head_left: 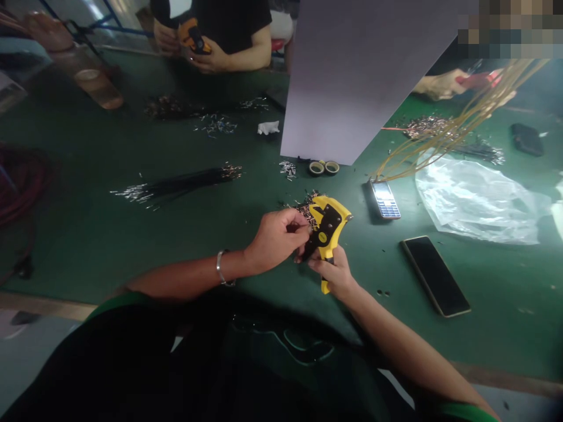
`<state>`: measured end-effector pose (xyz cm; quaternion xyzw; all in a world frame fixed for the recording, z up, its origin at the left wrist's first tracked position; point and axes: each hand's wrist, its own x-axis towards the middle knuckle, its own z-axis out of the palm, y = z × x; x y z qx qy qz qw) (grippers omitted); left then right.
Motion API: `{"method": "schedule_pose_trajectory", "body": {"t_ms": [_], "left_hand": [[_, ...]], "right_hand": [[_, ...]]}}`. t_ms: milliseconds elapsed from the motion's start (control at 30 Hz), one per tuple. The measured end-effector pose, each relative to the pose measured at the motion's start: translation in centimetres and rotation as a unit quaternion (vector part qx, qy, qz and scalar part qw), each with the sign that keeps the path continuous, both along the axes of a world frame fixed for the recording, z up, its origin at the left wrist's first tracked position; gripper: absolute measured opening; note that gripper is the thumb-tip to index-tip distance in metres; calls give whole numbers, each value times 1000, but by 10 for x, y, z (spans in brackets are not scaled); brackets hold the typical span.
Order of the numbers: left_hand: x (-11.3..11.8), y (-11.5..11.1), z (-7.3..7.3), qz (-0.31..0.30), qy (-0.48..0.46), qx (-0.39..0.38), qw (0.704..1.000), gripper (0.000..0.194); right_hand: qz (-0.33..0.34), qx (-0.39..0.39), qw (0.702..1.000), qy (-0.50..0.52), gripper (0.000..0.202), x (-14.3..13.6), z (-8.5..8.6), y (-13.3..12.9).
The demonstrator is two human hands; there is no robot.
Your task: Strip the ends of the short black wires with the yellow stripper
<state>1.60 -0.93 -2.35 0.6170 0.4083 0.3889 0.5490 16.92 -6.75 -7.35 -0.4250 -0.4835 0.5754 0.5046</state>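
Note:
My right hand (338, 271) is wrapped round the handle of a yellow and black wire stripper (332, 225), its jaws pointing away from me. My left hand (279, 241) is closed in a pinch beside the stripper's head; whatever lies between the fingertips is too small to make out. Just beyond the fingers, partly hidden by the tool, is a heap of wires with bare copper ends (308, 210). To the left lies a long bundle of black wires (189, 180), with silvery tips at one end and copper at the other.
A pale upright panel (343, 76) stands ahead, two tape rolls (324, 168) and small terminals (288, 170) at its foot. On the right are a keypad phone (385, 200), a smartphone (435, 275) and a plastic bag (479, 199). Across the table a co-worker's hands (213, 55) hold an orange tool.

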Motion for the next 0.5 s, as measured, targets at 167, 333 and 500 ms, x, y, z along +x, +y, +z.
{"method": "schedule_pose_trajectory", "body": {"t_ms": [167, 333, 500], "left_hand": [[0, -1, 3, 1, 9, -17, 1000, 8], [0, -2, 4, 1, 22, -9, 1000, 8], [1, -2, 1, -2, 4, -26, 1000, 7]], "right_hand": [[-7, 12, 999, -29, 7, 2, 0, 0], [-15, 11, 999, -44, 9, 1, 3, -1], [-31, 0, 998, -53, 12, -1, 3, -1]]}}
